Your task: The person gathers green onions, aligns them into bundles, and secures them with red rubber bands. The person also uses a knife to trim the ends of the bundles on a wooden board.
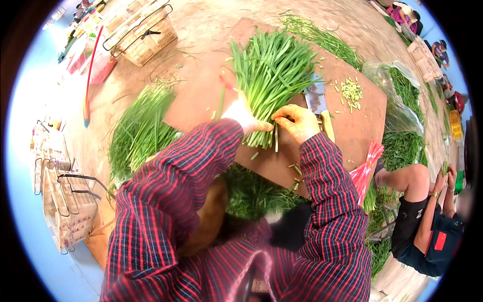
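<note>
My left hand [245,115] is wrapped around the lower stems of a thick bunch of green chives [269,71], its leaves fanning away from me. A thin red strip [228,83] shows beside that hand. On the other side of the stems, my right hand [296,120] has thumb and forefinger drawn together against the bunch's edge; whether a stalk is pinched there is hard to see. Just right of this hand lies a cleaver [316,96] with a yellow handle, its blade tip under the leaves. Beneath everything is a brown board [200,102].
Cut stem ends [351,92] are scattered at right. Loose chives [139,128] lie left, more [324,37] beyond the board. Red-and-white ties [368,170] are by my right sleeve. Plastic baskets [145,37] stand far left; a seated person [426,222] holds greens at right.
</note>
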`<state>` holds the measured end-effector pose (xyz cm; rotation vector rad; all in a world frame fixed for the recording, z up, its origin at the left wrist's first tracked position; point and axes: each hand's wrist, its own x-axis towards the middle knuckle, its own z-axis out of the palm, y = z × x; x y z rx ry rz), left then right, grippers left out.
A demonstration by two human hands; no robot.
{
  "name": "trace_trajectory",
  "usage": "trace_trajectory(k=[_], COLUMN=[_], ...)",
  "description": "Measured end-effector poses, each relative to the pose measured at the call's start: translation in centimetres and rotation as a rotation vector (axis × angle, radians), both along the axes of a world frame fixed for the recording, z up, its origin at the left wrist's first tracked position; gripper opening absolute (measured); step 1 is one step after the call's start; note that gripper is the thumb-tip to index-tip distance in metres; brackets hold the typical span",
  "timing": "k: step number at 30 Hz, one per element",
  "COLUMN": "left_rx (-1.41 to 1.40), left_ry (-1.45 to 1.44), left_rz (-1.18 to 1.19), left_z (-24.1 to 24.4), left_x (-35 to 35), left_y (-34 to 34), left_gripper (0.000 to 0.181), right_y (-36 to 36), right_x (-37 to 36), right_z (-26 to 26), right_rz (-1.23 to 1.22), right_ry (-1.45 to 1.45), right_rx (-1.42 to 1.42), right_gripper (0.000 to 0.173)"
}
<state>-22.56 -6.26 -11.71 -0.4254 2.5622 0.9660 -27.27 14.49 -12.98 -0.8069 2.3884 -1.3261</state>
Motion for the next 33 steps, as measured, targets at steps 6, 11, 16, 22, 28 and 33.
trace_trajectory(k=[6, 11, 16, 22, 28, 33], left_rx=[-0.154, -0.135, -0.184, -0.172, -0.055, 0.049], left_ry=[-0.057, -0.072, -0.049, -0.018, -0.063, 0.047], left_rz=[0.038, 0.015, 0.004, 0.001, -0.030, -0.090], left_z=[0.8, 0.5, -0.1, 0.2, 1.2, 0.2], left_x=[0.0, -0.2, -0.2, -0.1, -0.1, 0.8], left_y=[0.8, 0.2, 0.1, -0.2, -1.3, -3.9], left_gripper=[0.138, 0.125, 0.112, 0.113, 0.118, 0.118], right_y=[-2.8, -4.9, -7.3, -10.0, -10.3, -11.1], right_x=[-0.5, -0.9, -2.5, -2.5, -2.2, -2.5], right_z=[-0.1, 0.1, 1.4, 3.5, 4.6, 5.1], right_rz=[-0.041, -0.018, 0.017, 0.037, -0.038, -0.007], right_ry=[-0.234, -0.229, -0.209, 0.225, 0.072, 0.111], right_rx=[-0.155, -0.140, 0.164, 0.586, 0.685, 0.795], right_gripper=[0.014, 0.013, 0.020, 0.021, 0.023, 0.026])
